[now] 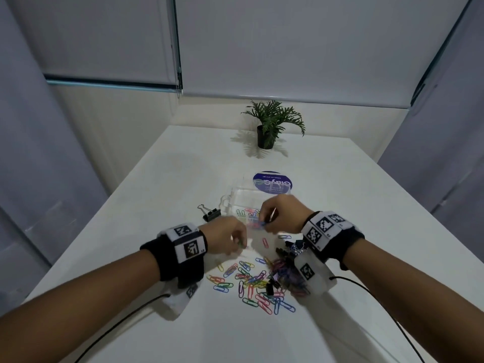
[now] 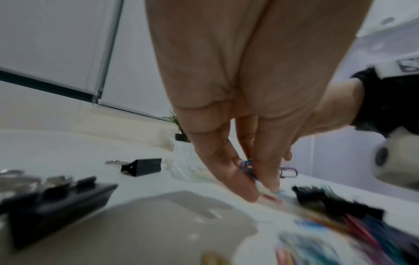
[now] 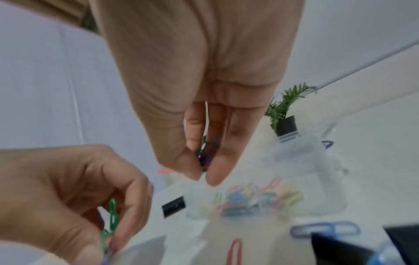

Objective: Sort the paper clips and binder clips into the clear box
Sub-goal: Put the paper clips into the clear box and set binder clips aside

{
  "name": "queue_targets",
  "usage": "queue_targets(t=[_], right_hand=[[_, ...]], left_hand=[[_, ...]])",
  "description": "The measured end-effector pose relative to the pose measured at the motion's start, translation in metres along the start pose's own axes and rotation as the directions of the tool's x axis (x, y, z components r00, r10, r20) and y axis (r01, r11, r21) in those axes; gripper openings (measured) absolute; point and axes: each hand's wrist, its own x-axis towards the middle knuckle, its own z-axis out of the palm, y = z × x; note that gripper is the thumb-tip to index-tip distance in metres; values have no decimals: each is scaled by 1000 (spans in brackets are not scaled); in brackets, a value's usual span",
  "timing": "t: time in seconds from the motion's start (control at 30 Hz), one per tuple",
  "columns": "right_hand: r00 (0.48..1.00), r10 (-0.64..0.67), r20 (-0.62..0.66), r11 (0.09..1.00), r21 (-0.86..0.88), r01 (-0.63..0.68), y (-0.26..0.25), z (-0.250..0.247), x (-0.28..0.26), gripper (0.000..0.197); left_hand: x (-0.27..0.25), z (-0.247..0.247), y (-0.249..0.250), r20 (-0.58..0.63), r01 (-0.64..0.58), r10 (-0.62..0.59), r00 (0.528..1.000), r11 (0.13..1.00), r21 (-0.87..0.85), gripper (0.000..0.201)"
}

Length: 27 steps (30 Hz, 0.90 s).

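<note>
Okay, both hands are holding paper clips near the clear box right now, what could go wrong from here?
1. The right hand pinches several paper clips at the near edge of the clear box; released here, some might land on the table.
2. The left hand pinches linked green clips; tangled clips could drag extras along.
3. In the pile, black binder clips lie among paper clips, so a quick grab may mix types.

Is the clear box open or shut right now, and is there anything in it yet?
Open and partly filled: the clear box shows no lid on top, and coloured paper clips lie inside it. Where its lid is, I cannot tell.
</note>
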Motion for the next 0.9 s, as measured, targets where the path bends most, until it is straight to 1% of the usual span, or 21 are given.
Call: queue_targets(t=[0.07, 0.13, 0.2, 0.27, 0.4, 0.5, 0.63, 0.7, 0.77, 0.8, 0.83, 0.9], right_hand=[[989, 34, -142, 999, 44, -28, 7, -8, 8, 9], [970, 68, -231, 997, 48, -58, 15, -11, 14, 8], [968, 72, -242, 997, 6, -73, 20, -8, 17, 10], [976, 58, -209, 996, -58, -72, 24, -4, 18, 13], [990, 23, -136, 988, -146, -43, 26, -1, 19, 18], [995, -5, -95, 979, -203, -14, 26, -1, 15, 23], [994, -30, -107, 975, -224, 5, 26, -5, 2, 29], [991, -48, -125, 977, -210, 21, 26, -7, -9, 29], [988, -78, -134, 976, -214, 48, 27, -7, -20, 26], [989, -91, -120, 972, -225, 63, 28, -8, -26, 24], [991, -102, -88, 969, -236, 78, 29, -8, -32, 23], [996, -86, 22, 959, -268, 88, 31, -6, -42, 22]], left_hand=[[12, -13, 1, -108, 6, -17, 994, 995, -98, 10], [26, -24, 4, -231, 15, -51, 972, 988, -155, 10], [39, -31, 7, -326, 36, -85, 941, 987, -154, 13], [51, -33, 9, -364, 84, -129, 922, 987, -135, 16], [70, -30, 11, -324, 163, -188, 927, 981, -102, 18], [75, -26, 11, -294, 162, -180, 939, 983, -83, 25], [69, -22, 12, -251, 146, -162, 954, 986, -83, 36], [62, -21, 15, -283, 109, -136, 949, 988, -110, 34], [48, -19, 23, -317, 35, -62, 946, 995, -89, 28], [39, -17, 28, -303, -2, -17, 953, 998, -62, 25], [30, -14, 34, -257, -33, 21, 966, 999, -44, 21], [13, -4, 45, -89, -60, 58, 994, 998, -18, 16]])
